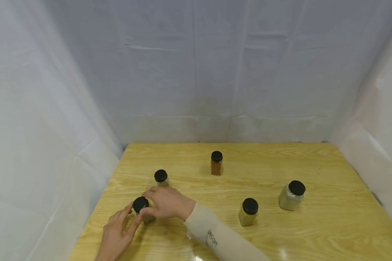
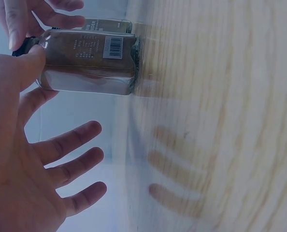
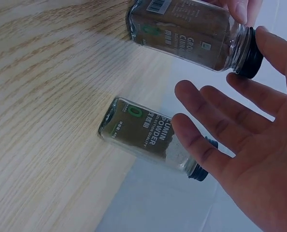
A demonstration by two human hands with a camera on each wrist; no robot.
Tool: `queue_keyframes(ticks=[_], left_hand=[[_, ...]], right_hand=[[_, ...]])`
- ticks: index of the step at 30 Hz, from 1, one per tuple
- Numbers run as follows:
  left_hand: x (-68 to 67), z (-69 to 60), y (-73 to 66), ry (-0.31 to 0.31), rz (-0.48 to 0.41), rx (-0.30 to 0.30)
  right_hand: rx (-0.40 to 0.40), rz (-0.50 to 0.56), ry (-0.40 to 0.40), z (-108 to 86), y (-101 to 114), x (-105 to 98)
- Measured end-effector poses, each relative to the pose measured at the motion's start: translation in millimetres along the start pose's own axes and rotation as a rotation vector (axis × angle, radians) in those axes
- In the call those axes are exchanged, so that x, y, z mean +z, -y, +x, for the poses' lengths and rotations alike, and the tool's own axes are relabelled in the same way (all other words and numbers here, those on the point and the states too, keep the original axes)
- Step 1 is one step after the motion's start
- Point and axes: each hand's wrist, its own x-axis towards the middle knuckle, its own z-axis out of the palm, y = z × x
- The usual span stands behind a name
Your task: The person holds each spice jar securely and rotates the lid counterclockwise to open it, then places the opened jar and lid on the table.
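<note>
A black-capped glass spice jar [image 1: 148, 219] with brown powder stands upright at the table's left front, between both hands. My left hand [image 1: 117, 232] pinches it near the neck with thumb and index finger; the other fingers [image 2: 76, 169] are spread apart in the left wrist view. From the other side, my right hand [image 1: 170, 203] holds the black lid [image 1: 140, 204] between thumb and index finger. Just behind is a second jar [image 1: 161, 177], labelled cumin powder; in the right wrist view this cumin jar [image 3: 148, 133] lies beyond the right fingers, apart from the held jar.
On the wooden table [image 1: 189, 159] stand a jar of reddish-brown spice [image 1: 216, 167] at the back middle, a yellow-powder jar [image 1: 247, 217] right of the right forearm, and a wider pale jar [image 1: 289, 199] farther right. White sheeting [image 1: 215, 72] hangs around the back and sides.
</note>
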Motion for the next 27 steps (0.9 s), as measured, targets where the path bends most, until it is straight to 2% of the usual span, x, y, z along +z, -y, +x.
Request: queue_keyframes(ticks=[8, 17, 21, 27], left_hand=[[-2.1, -0.7, -1.8, -0.011, -0.015, 0.005], [-0.7, -1.0, 0.5, -0.035, -0.01, 0.025], [-0.2, -0.5, 3.0, -0.02, 0.0, 0.029], [0.0, -0.6, 2.4, 0.0, -0.011, -0.005]], right_hand=[[-0.007, 0.018, -0.031, 1.9, -1.8, 0.0], [-0.057, 0.049, -0.059, 2.0, 0.4, -1.8], [-0.06, 0.036, -0.064, 2.1, 1.8, -1.8], [-0.062, 0.014, -0.065, 2.6, 2.3, -0.8]])
